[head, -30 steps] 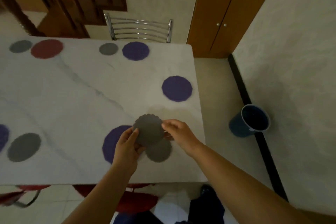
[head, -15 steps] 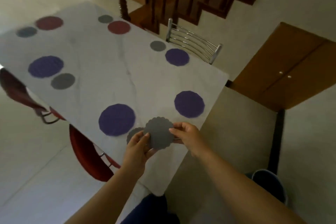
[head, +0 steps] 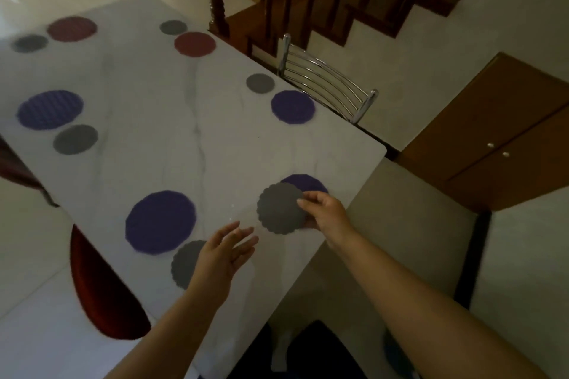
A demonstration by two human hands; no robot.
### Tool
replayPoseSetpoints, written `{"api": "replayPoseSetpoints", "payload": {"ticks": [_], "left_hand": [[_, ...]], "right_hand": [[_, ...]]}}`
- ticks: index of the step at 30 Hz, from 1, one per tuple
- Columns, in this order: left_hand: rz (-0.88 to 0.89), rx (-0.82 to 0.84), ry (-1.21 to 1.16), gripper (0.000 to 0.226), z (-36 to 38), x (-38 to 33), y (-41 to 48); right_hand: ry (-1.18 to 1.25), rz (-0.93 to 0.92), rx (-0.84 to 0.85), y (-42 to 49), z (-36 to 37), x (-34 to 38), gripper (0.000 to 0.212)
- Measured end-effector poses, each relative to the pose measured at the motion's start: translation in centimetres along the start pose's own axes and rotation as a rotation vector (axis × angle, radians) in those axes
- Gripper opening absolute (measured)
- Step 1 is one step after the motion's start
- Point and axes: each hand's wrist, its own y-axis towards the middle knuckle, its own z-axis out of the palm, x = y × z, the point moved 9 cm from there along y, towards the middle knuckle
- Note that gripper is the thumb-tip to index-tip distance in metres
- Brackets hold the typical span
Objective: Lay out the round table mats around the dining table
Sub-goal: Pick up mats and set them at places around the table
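The right hand (head: 326, 214) pinches a grey mat (head: 280, 208) by its edge above the table (head: 184, 157), overlapping a purple mat (head: 308, 182), the left hand (head: 221, 251) spread empty over another grey mat (head: 184, 263); next, likely set it beside purple, nothing blocking.

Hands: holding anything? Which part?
Right hand pinches the small grey scalloped mat by its right edge. Left hand is open, holding nothing.
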Motion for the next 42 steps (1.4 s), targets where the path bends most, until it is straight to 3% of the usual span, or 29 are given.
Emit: {"api": "replayPoseSetpoints", "payload": {"ticks": [4,9,13,21,25,30,37,42], "left_hand": [[0.010,-0.098,-0.022,0.028,0.9,2.0,0.8],[0.077,-0.250,-0.127,0.028,3.2,3.8,1.3],[0.121,-0.325,-0.217,0.028,6.9,5.4,1.2],[0.137,-0.492,-0.282,0.022,9.1,7.7,0.3],[0.156,-0.551,-0.312,0.021,8.5,8.3,-0.3],[0.163,-0.576,-0.329,0.020,8.5,8.6,-0.7],[0.180,-0.578,-0.311,0.024,7.8,7.5,-1.7],[0.174,-0.558,-0.305,0.026,7.4,7.1,-2.2]], "right_hand": [[-0.043,0.054,-0.052,4.4,-6.4,0.4,0.005],[-0.154,0.086,-0.023,10.6,-12.9,1.3,0.025],[-0.273,0.095,0.033,14.9,-15.8,1.8,0.023],[-0.475,0.120,0.148,20.2,-15.6,1.2,0.028],[-0.643,0.031,0.126,21.3,-15.6,1.7,0.026],[-0.813,-0.045,0.156,21.6,-14.9,2.1,0.030],[-0.857,-0.055,0.160,20.9,-14.3,2.6,0.036],[-1.122,-0.140,0.201,20.0,-13.9,3.2,0.050]]}}
